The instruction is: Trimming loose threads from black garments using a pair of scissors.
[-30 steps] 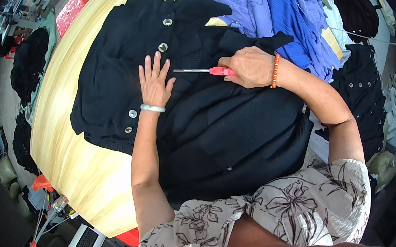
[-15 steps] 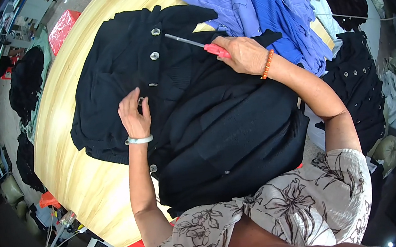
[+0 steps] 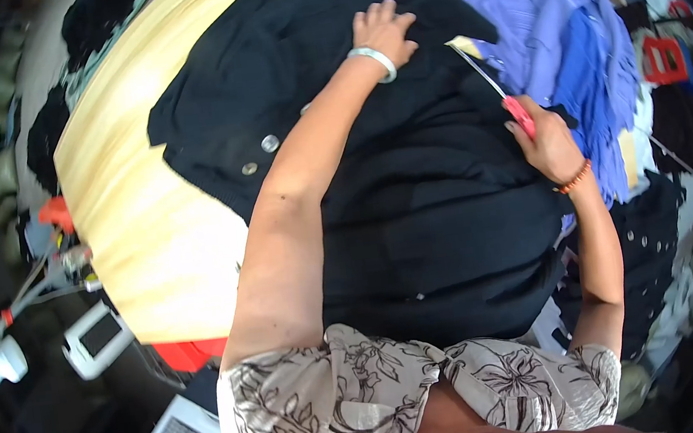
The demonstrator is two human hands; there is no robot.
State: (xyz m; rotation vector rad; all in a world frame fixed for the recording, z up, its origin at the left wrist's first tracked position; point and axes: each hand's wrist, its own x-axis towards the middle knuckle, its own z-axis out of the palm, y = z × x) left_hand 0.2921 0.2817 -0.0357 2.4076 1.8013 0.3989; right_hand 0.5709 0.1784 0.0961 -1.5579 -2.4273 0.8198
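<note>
In the head view, a black buttoned knit garment (image 3: 440, 214) lies across the pale wooden surface (image 3: 146, 256), the left hand (image 3: 384, 34) spread on its upper part, the right hand (image 3: 552, 146) wrapped around a slim-shafted, red-handled tool (image 3: 518, 117). Working well here likely means smoothing the knit flat with the palm and keeping the metal tip off cloth and fingers.

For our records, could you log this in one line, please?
left hand: on black garment | right hand: holding red-handled tool | blue clothes: upper right
</note>
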